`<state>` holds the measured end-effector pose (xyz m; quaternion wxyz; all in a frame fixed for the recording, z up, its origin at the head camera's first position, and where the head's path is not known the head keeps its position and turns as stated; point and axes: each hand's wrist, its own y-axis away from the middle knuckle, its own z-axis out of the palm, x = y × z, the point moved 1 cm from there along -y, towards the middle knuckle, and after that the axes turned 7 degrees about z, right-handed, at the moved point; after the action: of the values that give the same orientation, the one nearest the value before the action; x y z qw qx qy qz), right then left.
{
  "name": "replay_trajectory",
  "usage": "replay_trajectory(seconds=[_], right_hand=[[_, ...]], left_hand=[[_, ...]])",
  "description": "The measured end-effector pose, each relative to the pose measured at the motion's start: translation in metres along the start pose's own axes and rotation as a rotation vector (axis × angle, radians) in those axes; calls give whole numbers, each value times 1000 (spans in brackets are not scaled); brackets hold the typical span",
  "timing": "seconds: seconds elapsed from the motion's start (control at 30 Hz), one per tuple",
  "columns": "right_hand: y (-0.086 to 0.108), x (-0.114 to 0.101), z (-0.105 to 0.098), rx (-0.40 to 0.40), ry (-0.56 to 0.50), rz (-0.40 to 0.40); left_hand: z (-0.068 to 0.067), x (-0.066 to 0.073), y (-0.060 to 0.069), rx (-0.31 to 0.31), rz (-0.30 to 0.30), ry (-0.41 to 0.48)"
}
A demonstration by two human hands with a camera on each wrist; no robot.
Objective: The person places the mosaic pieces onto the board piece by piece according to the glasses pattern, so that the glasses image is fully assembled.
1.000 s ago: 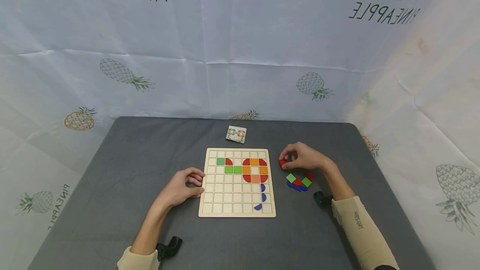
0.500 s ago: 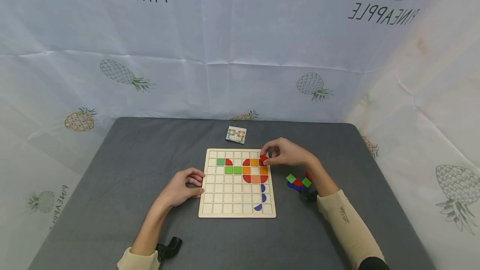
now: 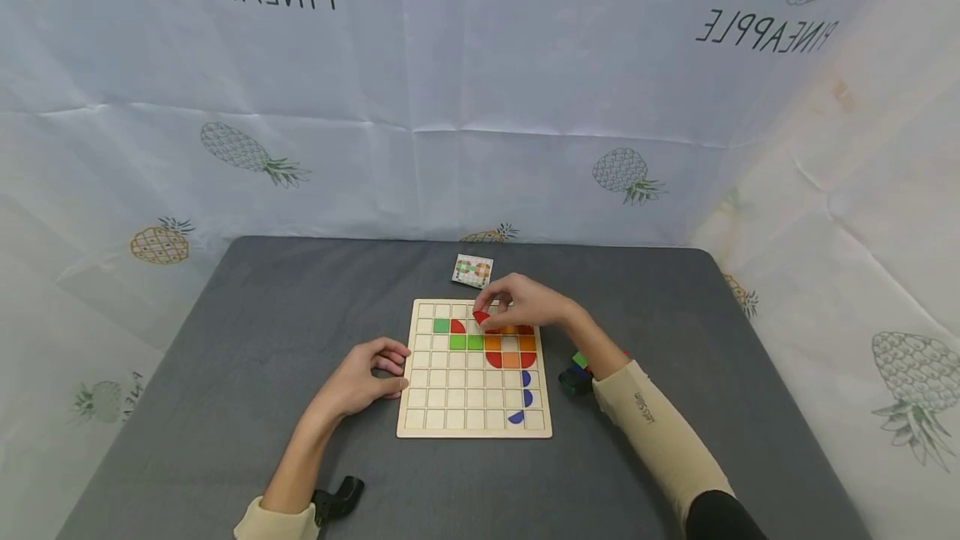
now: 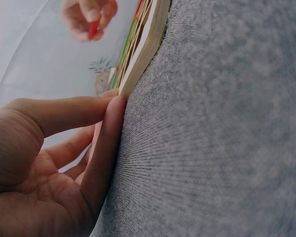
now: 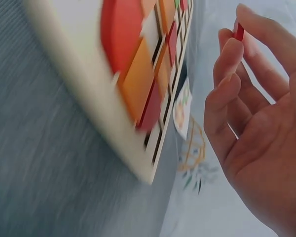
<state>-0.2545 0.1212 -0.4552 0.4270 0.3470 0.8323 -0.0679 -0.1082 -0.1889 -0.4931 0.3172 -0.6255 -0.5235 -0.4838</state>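
Note:
A wooden grid board lies on the grey table with red, orange, green and blue tiles in its cells. Thumb and fingers of my left hand hold its left edge; the left wrist view shows their tips at the board's rim. My right hand is over the board's top rows and pinches a red quarter-circle tile between thumb and fingertips. In the right wrist view this red tile is seen edge-on, raised clear of the board. The right hand hides part of the upper rows.
A small pattern card lies behind the board. Several loose tiles lie right of the board, partly hidden by the right forearm. A pineapple-print curtain hangs behind the table.
My right hand has carried the red tile leftward from beside the loose pile, across the board's right edge, to above its upper middle. The left hand stays at the board's edge.

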Motion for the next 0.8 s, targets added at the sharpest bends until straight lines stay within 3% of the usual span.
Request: replay_trajectory(seconds=[0.43,0.8], right_hand=[[-47,-26,28,-67,52,-60],[-76,-36,46,-41,285,-27]], left_hand=[[0,2,0,2,-14,8],[1,2,1,-4,-9,5]])
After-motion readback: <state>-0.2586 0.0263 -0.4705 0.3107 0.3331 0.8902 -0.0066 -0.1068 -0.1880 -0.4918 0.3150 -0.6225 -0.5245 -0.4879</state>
